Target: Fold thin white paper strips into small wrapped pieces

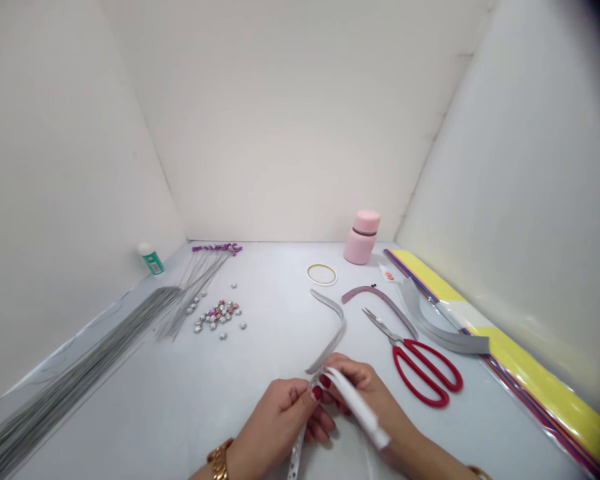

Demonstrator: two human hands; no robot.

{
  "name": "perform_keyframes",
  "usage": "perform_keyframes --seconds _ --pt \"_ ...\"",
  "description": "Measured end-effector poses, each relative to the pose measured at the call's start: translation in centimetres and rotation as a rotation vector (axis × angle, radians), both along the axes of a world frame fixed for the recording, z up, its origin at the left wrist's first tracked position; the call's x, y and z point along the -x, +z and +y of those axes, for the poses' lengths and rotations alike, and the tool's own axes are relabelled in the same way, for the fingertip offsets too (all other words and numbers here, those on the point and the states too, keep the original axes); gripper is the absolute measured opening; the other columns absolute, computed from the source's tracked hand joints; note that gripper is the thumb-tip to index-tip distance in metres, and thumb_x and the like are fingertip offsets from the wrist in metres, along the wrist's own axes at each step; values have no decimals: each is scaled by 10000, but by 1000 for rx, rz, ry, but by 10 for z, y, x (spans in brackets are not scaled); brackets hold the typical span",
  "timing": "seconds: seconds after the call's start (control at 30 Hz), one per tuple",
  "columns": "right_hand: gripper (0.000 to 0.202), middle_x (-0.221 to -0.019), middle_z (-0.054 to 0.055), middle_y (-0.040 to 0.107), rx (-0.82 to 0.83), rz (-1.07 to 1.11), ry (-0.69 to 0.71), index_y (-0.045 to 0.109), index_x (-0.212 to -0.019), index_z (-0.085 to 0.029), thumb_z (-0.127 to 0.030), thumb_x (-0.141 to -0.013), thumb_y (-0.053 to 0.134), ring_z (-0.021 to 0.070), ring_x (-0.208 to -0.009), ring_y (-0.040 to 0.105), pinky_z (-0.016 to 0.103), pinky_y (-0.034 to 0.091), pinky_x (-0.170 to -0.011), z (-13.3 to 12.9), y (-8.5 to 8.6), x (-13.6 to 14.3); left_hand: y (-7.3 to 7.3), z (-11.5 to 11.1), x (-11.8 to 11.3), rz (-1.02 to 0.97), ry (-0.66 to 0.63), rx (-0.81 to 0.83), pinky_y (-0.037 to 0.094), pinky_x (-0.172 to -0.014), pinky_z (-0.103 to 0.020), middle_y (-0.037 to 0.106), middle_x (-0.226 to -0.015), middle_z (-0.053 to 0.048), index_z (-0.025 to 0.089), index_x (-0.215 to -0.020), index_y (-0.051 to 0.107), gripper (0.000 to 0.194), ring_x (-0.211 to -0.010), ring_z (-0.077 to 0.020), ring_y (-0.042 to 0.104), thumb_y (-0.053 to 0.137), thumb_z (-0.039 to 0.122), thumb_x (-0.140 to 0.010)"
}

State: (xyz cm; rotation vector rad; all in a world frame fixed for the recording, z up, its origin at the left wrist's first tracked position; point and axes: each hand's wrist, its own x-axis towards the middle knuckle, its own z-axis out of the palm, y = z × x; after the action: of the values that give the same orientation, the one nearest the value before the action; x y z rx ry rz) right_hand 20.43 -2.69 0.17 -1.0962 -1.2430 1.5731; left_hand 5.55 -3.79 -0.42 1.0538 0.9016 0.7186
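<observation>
My left hand (283, 417) pinches a narrow paper strip (356, 405) between thumb and fingers near the table's front edge. My right hand (365, 383) closes on the same strip, its fingertips meeting those of the left. A white length arches over the right hand, blurred at its end. A patterned tail of the strip hangs below the left hand. Just beyond the fingers lies a curved bundle of silvery strips (337, 327). Red-handled scissors (420, 367) rest to the right, blades partly apart. The exact fold between my fingertips is hidden.
Small folded stars (220, 313) lie left of centre. Grey wires (95, 360) run along the left, some tipped purple (217, 249). A glue stick (151, 259), tape roll (322, 274), pink flask (362, 238), pinkish strips (380, 298), grey strips (445, 333) and yellow sheets (525, 367) surround the work area.
</observation>
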Motion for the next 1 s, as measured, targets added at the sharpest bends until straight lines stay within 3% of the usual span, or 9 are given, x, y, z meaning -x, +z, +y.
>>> perform_keyframes --seconds 0.1,0.17,0.23,0.37,0.5,0.67,0.77,0.87,1.0 --pt "185 -511 -43 486 46 -66 -55 593 -676 -142 -320 -683 645 71 -441 367 194 285 -436 2 1 -4 1 0 -1 -9 61 53 395 -515 -214 635 -612 -72 89 -797 607 378 -505 -124 570 489 447 -783" --pt "208 -501 -51 480 62 -70 -76 593 -752 -160 -347 -676 645 75 -427 363 194 280 -427 1 0 -4 2 -1 0 -20 15 37 409 -535 -227 635 -613 -79 87 -781 621 399 -504 -126 564 477 460 -782" --pt "268 -508 -44 489 58 -77 -20 605 -820 -169 -386 -669 647 87 -423 390 204 294 -422 -1 -3 -2 4 -2 1 -16 -38 -6 414 -545 -228 622 -582 -72 90 -708 638 423 -504 -124 553 459 466 -788" --pt "276 -505 -26 492 14 -52 52 589 -679 -160 -429 -739 571 116 -450 473 237 367 -459 -6 -5 2 8 -3 2 4 -17 -36 429 -547 -239 591 -551 -58 90 -649 635 464 -509 -128 535 463 504 -768" --pt "267 -552 -29 491 -36 -20 131 603 -820 -170 -422 -739 572 121 -454 504 245 403 -463 -9 -2 4 4 -2 2 -39 -46 12 446 -562 -254 573 -529 -42 89 -629 639 466 -477 -118 516 491 517 -739" --pt "329 -545 -22 476 -122 -192 32 522 -517 -166 -403 -741 562 114 -474 481 228 396 -474 -11 0 2 -3 -4 3 -10 -102 -25 442 -592 -258 612 -605 -76 80 -713 664 492 -531 -131 547 434 508 -786" --pt "356 -473 -39 443 -102 -268 -24 467 -482 -176 -408 -733 568 109 -449 443 219 362 -446 -8 -3 -1 -2 -5 3 -8 -83 -26 434 -582 -256 634 -627 -91 83 -769 661 476 -542 -143 567 428 497 -798" --pt "344 -433 -50 420 -92 -297 -106 466 -473 -177 -381 -710 610 98 -418 407 214 315 -417 0 -7 -8 1 -3 5 2 7 -51 428 -568 -254 643 -613 -81 97 -726 654 472 -546 -155 572 409 492 -811" --pt "330 -452 -39 471 -38 -167 -443 484 -533 -176 -408 -750 574 87 -399 394 208 303 -401 16 -10 -25 5 8 13 46 374 -180 432 -624 -257 657 -655 -67 112 -763 637 404 -629 -171 587 448 467 -804"
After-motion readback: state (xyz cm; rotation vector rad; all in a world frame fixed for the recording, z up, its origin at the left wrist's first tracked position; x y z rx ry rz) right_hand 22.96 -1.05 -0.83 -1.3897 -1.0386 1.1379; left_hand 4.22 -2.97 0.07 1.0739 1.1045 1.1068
